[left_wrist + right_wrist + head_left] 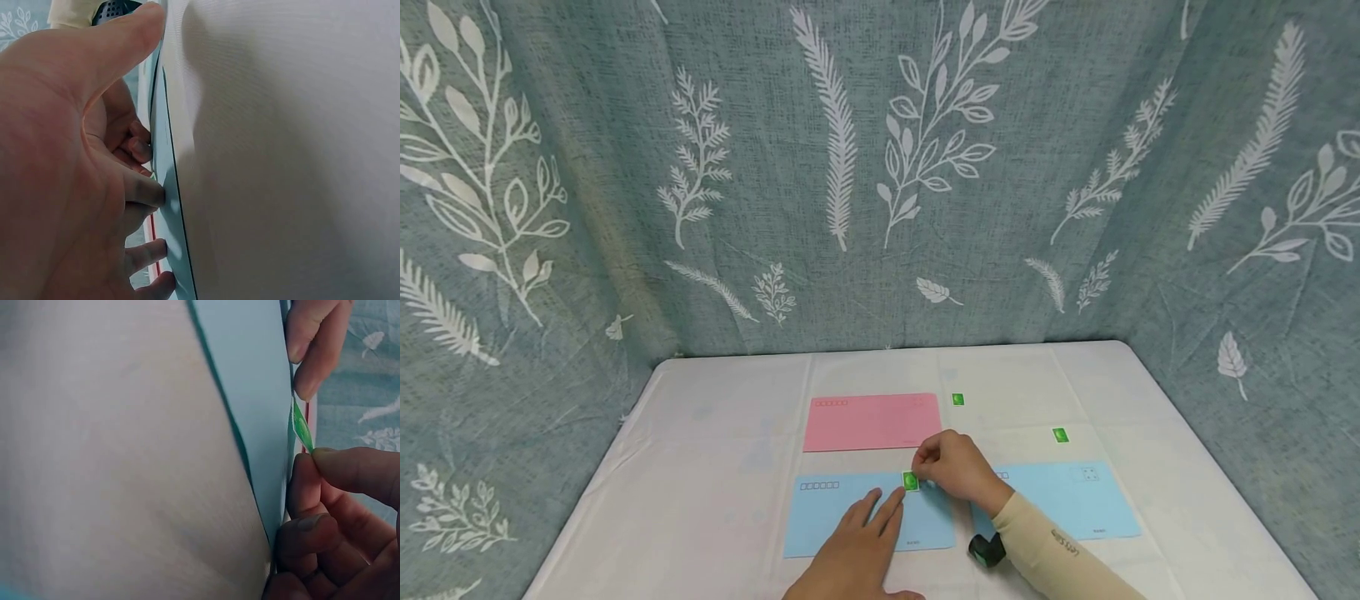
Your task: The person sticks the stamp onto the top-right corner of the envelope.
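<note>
A blue envelope [850, 533] lies at the front of the table, and my left hand [857, 550] rests on it with spread, straight fingers. Near the envelope's top right corner is a small green stamp [910, 481]. My right hand [955, 467] pinches the stamp's right edge between thumb and index finger. In the right wrist view the stamp [302, 428] tilts up from the envelope [250, 381]. The left fingertips sit close to its other end. From the left wrist, the left fingers [147, 253] touch the blue paper.
A pink envelope [868, 423] lies behind the blue one. Another blue envelope [1060, 500] is to the right, partly under the right forearm. Two more green stamps [958, 400] lie on the white tablecloth [700, 475]. A black device [987, 550] is by the right wrist.
</note>
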